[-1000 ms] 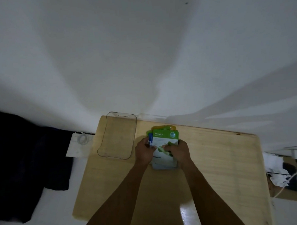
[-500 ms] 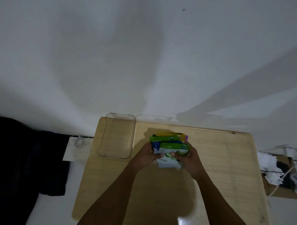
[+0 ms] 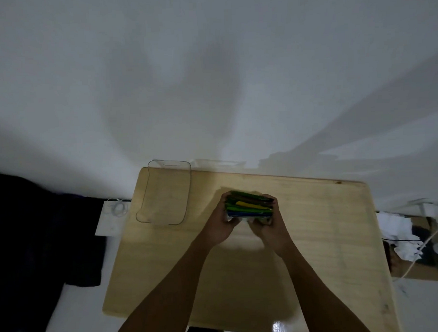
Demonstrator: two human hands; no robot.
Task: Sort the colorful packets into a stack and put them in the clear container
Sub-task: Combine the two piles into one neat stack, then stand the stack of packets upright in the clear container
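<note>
Packets: stack of colorful packets (image 3: 250, 206), gathered into one bundle, tipped up on edge so the green, yellow, brown and blue edges face the camera; white-faced packet at the near side.
Location: above the wooden table (image 3: 316, 237), near its middle, just right of the clear container (image 3: 164, 193); whether the lower edge touches the tabletop cannot be told.
Progress: sorting into a stack looks done or nearly so; edges appear roughly flush, perhaps being squared up. No loose packets visible elsewhere on the table.
Remaining: transfer into the container not yet made; container holds nothing visible and sits at the table's far left corner, apart from the bundle.
Left hand: (image 3: 221, 223) closed around the left end of the stack, fingers curled over the far side, thumb at the near face.
Right hand: (image 3: 267, 224) closed on the right end likewise, fingers wrapped over the top corner.
Grip judgement: firm two-sided squeeze, little open space in either palm.
Surroundings: dark cloth (image 3: 36, 249) off the left; white clutter and a cable (image 3: 415, 255) off the right.
</note>
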